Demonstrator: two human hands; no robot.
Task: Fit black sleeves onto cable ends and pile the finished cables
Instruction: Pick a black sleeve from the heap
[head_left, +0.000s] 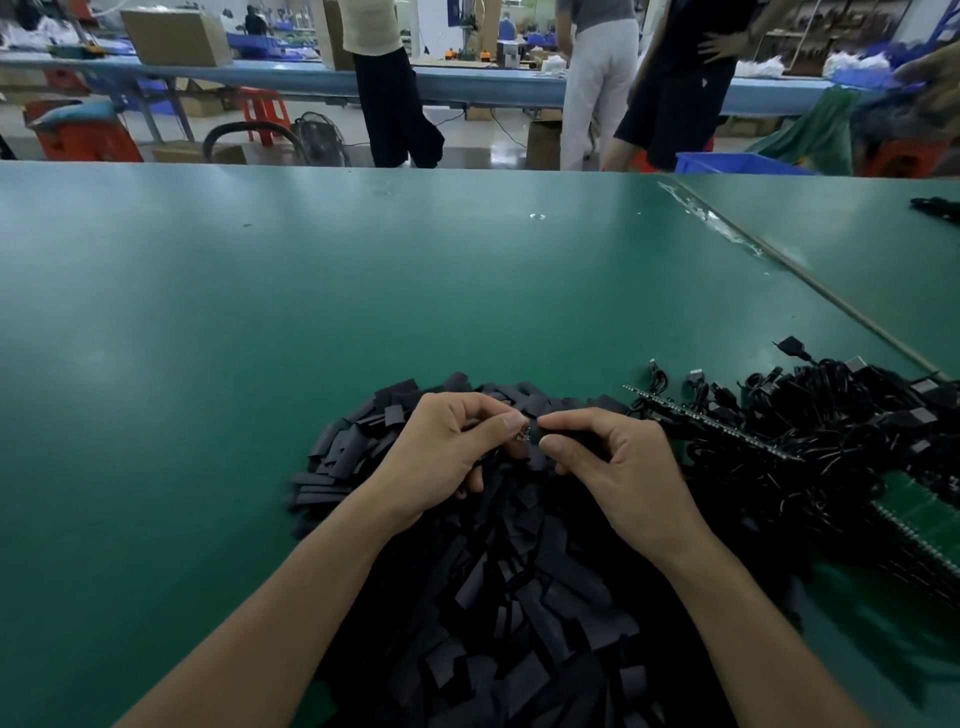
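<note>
A big heap of flat black sleeves (498, 597) covers the near middle of the green table (260, 322). Above it my left hand (441, 457) pinches a cable end (522, 435) with small exposed contacts between thumb and forefinger. My right hand (618, 467) pinches a black sleeve (550, 427) and holds it right against that cable end. Whether the sleeve is over the end is hidden by my fingers. To the right lies a tangled pile of black cables (810, 431) with plugs and a strip of small LEDs.
A taped seam (779, 265) runs diagonally across the table at the right. Green circuit boards (924, 514) lie at the right edge under the cables. Beyond the far edge stand three people, a fan (319, 137), red stools and blue bins.
</note>
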